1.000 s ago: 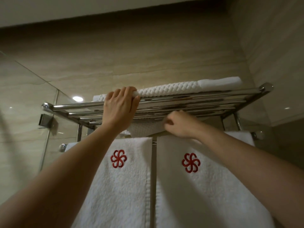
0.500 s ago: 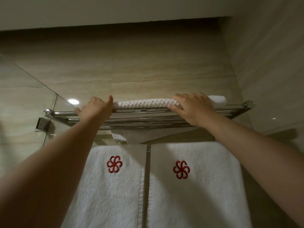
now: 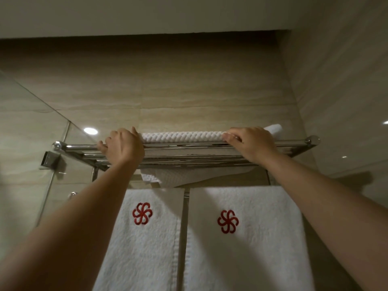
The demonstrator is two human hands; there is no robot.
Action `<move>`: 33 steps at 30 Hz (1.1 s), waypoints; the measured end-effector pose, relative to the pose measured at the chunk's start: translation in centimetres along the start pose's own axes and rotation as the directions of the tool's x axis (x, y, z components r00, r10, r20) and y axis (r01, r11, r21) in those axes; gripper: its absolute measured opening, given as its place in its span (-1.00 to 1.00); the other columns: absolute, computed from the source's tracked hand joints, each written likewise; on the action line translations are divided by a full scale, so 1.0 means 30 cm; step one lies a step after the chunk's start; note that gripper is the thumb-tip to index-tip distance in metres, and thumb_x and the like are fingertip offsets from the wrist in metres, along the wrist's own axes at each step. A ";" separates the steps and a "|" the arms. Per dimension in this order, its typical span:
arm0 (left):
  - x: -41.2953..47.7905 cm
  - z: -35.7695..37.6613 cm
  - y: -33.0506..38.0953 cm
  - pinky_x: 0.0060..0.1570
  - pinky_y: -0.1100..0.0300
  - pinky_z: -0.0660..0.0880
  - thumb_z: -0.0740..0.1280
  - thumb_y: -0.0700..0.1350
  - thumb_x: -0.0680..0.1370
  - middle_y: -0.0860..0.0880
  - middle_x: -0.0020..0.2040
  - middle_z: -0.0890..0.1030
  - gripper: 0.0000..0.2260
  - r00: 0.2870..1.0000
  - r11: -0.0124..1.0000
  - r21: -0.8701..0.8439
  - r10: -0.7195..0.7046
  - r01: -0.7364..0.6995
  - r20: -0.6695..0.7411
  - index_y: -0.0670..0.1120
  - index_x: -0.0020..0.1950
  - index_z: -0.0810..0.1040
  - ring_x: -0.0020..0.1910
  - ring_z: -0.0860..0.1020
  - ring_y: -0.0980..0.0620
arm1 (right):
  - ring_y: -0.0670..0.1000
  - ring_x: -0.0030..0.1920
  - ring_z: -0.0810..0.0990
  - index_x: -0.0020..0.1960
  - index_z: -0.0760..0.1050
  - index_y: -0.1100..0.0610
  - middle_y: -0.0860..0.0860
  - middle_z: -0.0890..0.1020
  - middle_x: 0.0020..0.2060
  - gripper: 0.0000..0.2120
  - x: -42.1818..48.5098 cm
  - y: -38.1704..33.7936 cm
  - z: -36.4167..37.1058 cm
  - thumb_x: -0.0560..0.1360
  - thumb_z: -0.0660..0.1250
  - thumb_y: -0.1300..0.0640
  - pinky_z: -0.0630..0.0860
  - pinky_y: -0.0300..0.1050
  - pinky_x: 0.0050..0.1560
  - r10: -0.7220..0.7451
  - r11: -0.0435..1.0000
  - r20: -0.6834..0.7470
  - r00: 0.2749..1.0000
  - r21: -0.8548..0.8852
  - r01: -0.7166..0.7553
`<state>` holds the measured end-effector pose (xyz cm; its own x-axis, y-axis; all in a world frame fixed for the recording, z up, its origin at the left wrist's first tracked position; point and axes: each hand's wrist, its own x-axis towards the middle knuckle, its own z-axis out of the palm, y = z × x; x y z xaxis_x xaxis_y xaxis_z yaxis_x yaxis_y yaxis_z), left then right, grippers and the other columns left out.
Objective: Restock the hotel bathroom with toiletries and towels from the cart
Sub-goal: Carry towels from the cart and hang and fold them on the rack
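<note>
At the left end of the chrome rack (image 3: 294, 143), its front rail is being gripped by the left hand (image 3: 123, 145), whose fingers (image 3: 102, 146) are being curled over the bar, just beside the left end of the textured white towel (image 3: 180, 137). The towel is being kept flat along the rack's front edge, between both hands. Its right end is being pressed by the right hand (image 3: 252, 142), fingers (image 3: 231, 136) laid narrow on the cloth. Below, two monogrammed towels (image 3: 241, 238) are being hung.
</note>
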<state>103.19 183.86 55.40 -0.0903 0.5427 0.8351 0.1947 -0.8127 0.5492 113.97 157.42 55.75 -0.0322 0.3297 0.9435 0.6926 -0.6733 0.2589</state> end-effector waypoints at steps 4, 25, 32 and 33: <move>-0.031 0.009 0.001 0.38 -0.11 0.09 -0.05 0.01 0.64 -0.26 0.15 0.48 -0.59 0.997 0.997 -0.075 0.014 -0.020 -0.081 -0.25 0.14 0.44 0.19 0.41 -0.21 | 0.02 -0.36 0.49 -0.20 0.51 0.09 -0.05 0.54 -0.39 -0.59 -0.033 -0.005 0.058 0.55 0.06 -0.15 0.32 -0.13 -0.25 -0.064 0.991 -0.310 0.948 -0.130 0.024; -0.326 -0.069 -0.112 0.48 -0.08 -0.05 -0.04 0.12 0.62 -0.07 0.55 0.03 -0.49 0.956 0.960 -0.159 0.255 -0.232 0.145 -0.07 0.52 0.06 0.53 -0.03 -0.04 | 0.03 0.52 0.02 0.52 0.05 0.04 0.02 0.12 0.51 -0.48 -0.221 -0.139 -0.003 0.60 0.05 -0.05 -0.11 0.15 0.50 0.129 0.973 -0.015 0.992 -0.192 -0.129; -0.508 -0.221 -0.149 0.33 0.02 0.23 0.03 0.10 0.61 -0.07 0.30 0.41 -0.65 0.807 0.907 -0.210 0.421 -0.366 0.413 -0.06 0.23 0.42 0.32 0.33 -0.02 | 0.01 0.52 0.02 0.49 0.13 0.02 0.01 0.12 0.52 -0.54 -0.430 -0.292 -0.149 0.62 -0.01 -0.04 -0.15 0.09 0.50 0.179 0.963 0.225 0.958 -0.239 -0.123; -0.530 -0.251 -0.152 0.32 0.03 0.26 0.04 0.10 0.61 -0.07 0.30 0.44 -0.65 0.760 0.892 -0.229 0.452 -0.390 0.467 -0.06 0.23 0.44 0.30 0.36 -0.02 | 0.01 0.51 0.05 0.48 0.17 0.02 0.01 0.15 0.51 -0.55 -0.456 -0.313 -0.177 0.62 -0.01 -0.03 -0.13 0.09 0.51 0.177 0.963 0.260 0.949 -0.244 -0.113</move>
<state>96.39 177.33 39.86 0.4755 0.1442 0.8678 -0.0148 -0.9850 0.1717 104.07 155.71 41.52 0.2791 0.3661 0.8877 0.4951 -0.8470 0.1936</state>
